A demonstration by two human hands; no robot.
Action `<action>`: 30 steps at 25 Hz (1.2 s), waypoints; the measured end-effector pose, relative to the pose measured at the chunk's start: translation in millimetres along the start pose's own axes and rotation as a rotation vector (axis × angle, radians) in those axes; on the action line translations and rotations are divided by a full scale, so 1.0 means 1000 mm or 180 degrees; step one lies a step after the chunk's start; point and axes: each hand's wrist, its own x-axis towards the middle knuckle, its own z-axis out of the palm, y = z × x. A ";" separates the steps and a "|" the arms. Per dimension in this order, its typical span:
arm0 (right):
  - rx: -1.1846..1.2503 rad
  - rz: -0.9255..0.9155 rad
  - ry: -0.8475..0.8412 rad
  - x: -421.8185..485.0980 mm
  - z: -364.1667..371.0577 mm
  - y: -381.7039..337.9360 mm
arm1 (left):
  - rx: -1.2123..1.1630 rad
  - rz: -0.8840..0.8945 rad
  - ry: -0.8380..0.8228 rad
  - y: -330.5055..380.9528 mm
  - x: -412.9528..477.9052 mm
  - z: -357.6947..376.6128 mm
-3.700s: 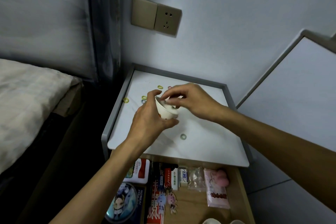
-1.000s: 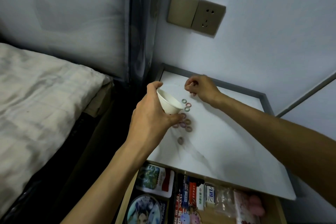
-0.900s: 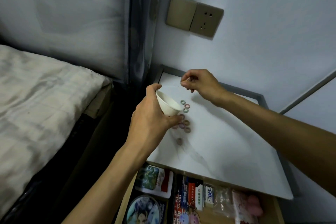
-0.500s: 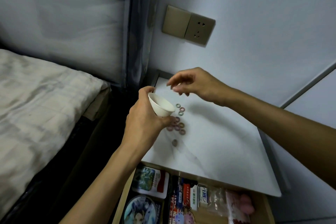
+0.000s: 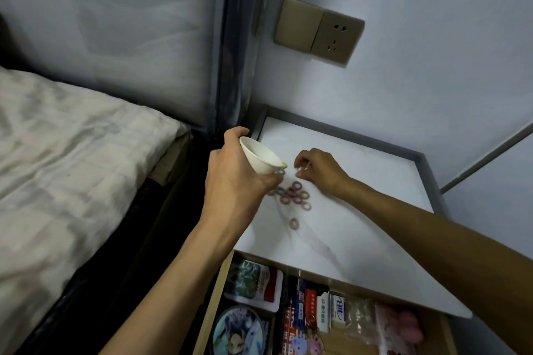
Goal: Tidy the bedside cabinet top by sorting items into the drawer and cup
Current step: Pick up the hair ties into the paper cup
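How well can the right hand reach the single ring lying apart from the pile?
Probably yes. The right hand is just beyond the pile of rings; the single ring lies on bare cabinet top. Nothing tall stands between, and the left hand with the cup is aside.

Dim bluish light, soft blur, wide-angle edge bending.

We are looking into a home bedroom: a bed with rumpled cream sheets (image 5: 72,153) is lying beside a white-topped, grey-framed bedside cabinet (image 5: 360,196), a brass-coloured switch and socket plate (image 5: 318,30) is sitting on the pale blue wall (image 5: 432,72), and a wooden drawer (image 5: 215,297) is standing open.
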 end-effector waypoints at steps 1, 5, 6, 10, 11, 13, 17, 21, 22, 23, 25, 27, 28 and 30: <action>0.0012 0.0047 0.0000 0.000 0.001 0.000 | 0.0016 -0.0004 -0.0011 0.000 0.000 0.001; -0.0073 0.0303 -0.0219 -0.004 -0.006 0.000 | 0.0113 -0.0001 -0.0100 0.000 -0.001 0.006; -0.0090 0.0355 -0.0295 -0.008 -0.010 -0.002 | 0.0138 0.0009 -0.0130 -0.001 -0.001 0.007; 0.0771 0.0373 0.0188 -0.020 -0.050 -0.033 | 0.0180 0.0003 -0.0202 -0.001 -0.003 0.012; 0.1093 0.0201 0.0324 -0.021 -0.064 -0.047 | 0.0163 -0.0001 -0.0208 -0.001 -0.002 0.013; 0.1576 -0.0255 0.0337 -0.026 -0.094 -0.076 | 0.0132 -0.0020 -0.0221 0.001 -0.003 0.015; 0.1467 -0.1126 -0.0587 -0.050 -0.107 -0.125 | 0.0000 0.0034 -0.0210 0.008 -0.002 0.016; 0.1073 -0.1308 -0.0774 -0.050 -0.098 -0.128 | -0.0048 0.0134 -0.0147 0.009 -0.002 0.013; 0.1262 -0.1300 -0.0572 -0.042 -0.097 -0.122 | 0.0000 0.0116 -0.0125 0.008 -0.003 0.011; 0.1355 -0.1239 -0.0256 -0.030 -0.094 -0.114 | 0.0060 0.0103 -0.0081 0.007 -0.002 0.008; 0.0888 -0.0925 0.0379 0.003 -0.080 -0.092 | 0.0170 0.0139 0.0042 0.002 0.000 0.003; -0.0017 -0.0458 0.0291 0.037 -0.060 -0.066 | 0.0261 0.0153 0.0099 -0.003 0.002 0.001; -0.0305 -0.0207 0.0026 0.050 -0.047 -0.054 | 0.0295 0.0142 0.0108 -0.004 0.002 -0.001; -0.0467 0.0164 -0.0220 0.070 -0.023 -0.037 | 0.0293 0.0131 0.0129 -0.008 0.004 0.000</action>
